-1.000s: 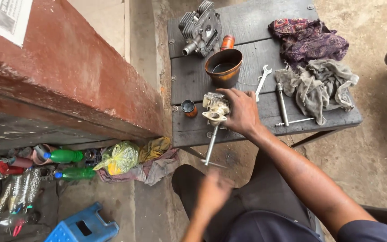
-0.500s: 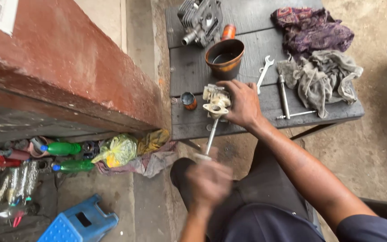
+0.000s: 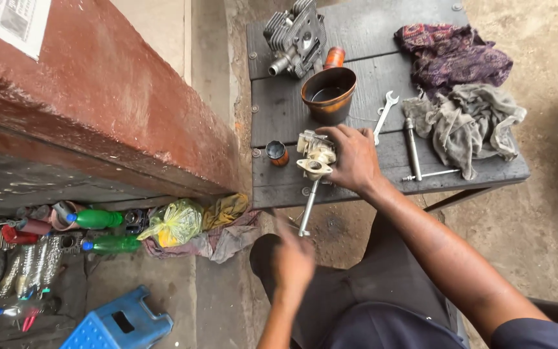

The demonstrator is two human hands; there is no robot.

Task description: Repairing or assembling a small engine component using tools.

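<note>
— Where is our small metal part [image 3: 316, 157]?

— On the table [image 3: 356, 39] edge. Our right hand [image 3: 355, 157] wraps tight around it, probably so it stays put.

— And our left hand [image 3: 294, 260]?

— Its grip is loose and holds nothing, just under the thin rod [image 3: 307, 207] that hangs below the part.

— What's near?

— A brown cup [image 3: 329, 94] and a wrench [image 3: 383, 110].

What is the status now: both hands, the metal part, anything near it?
Right hand grips metal part at bench edge. Left hand open, below rod, holding nothing. Small can and cup close by; wrench beside hand.
</note>
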